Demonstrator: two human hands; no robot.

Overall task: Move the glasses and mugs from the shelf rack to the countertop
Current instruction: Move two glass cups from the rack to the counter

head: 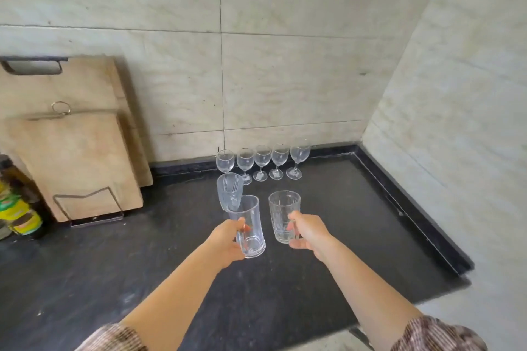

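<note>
My left hand (226, 242) grips a plain clear glass mug (251, 226) by its side, low over the dark countertop (328, 265). My right hand (309, 232) holds the handle side of a ribbed clear glass mug (283, 215), upright at the counter's middle. Just behind the left mug stands a third patterned glass (229, 191). Several stemmed wine glasses (262, 161) stand in a row against the back wall. The shelf rack is out of view.
Two wooden cutting boards (77, 151) lean in a wire holder (85, 205) at the left against the tiled wall. Colourful packets (20, 214) sit at the far left edge. A side wall bounds the counter on the right.
</note>
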